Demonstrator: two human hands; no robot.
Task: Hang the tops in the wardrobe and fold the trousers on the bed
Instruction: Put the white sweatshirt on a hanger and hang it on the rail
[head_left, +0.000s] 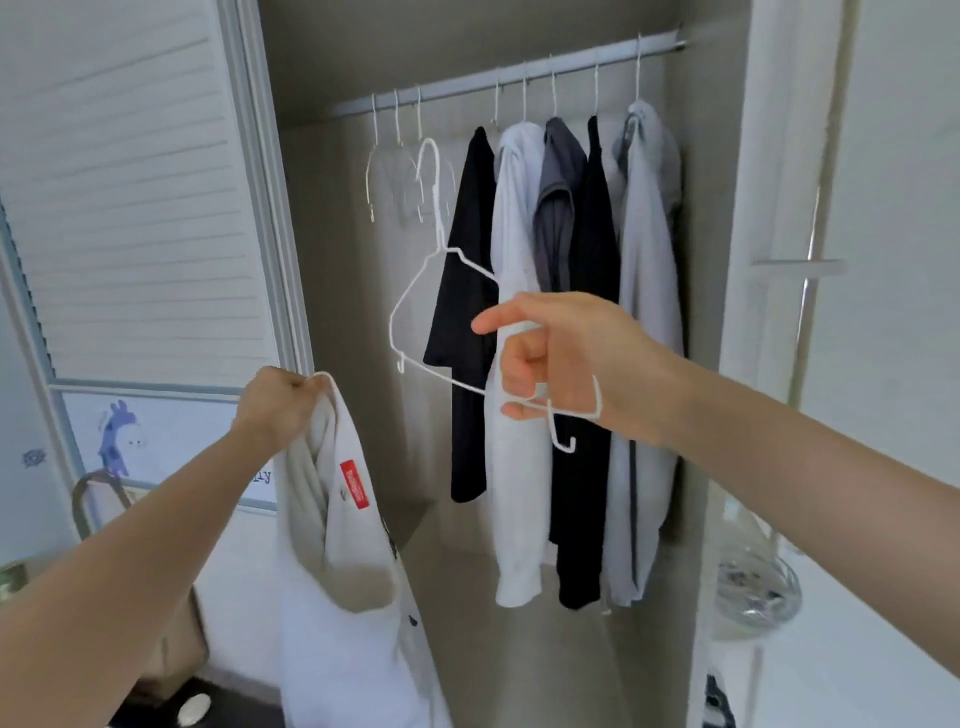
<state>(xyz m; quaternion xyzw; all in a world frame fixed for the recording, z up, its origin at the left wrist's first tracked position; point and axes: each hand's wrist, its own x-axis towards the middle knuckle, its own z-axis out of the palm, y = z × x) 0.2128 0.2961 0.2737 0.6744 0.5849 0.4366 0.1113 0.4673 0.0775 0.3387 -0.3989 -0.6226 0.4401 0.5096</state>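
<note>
My left hand (278, 408) is shut on the collar of a white top (345, 597) with a red label, which hangs down in front of the wardrobe's left side. My right hand (556, 358) grips a white wire hanger (415, 296) by its lower bar, tilted, its hook pointing up toward the rail (467, 88). The hanger is off the rail and carries nothing. Behind it, several tops hang on the rail: a black one (467, 291), a white one (514, 467), a dark grey one (558, 197), another black one and a light grey one (644, 312).
Three empty wire hangers (395, 166) hang at the rail's left end. A louvred sliding door (130, 208) stands to the left, a white wardrobe panel (769, 260) to the right. A bag with handles (98, 499) sits low left, a clear plastic item (753, 587) low right.
</note>
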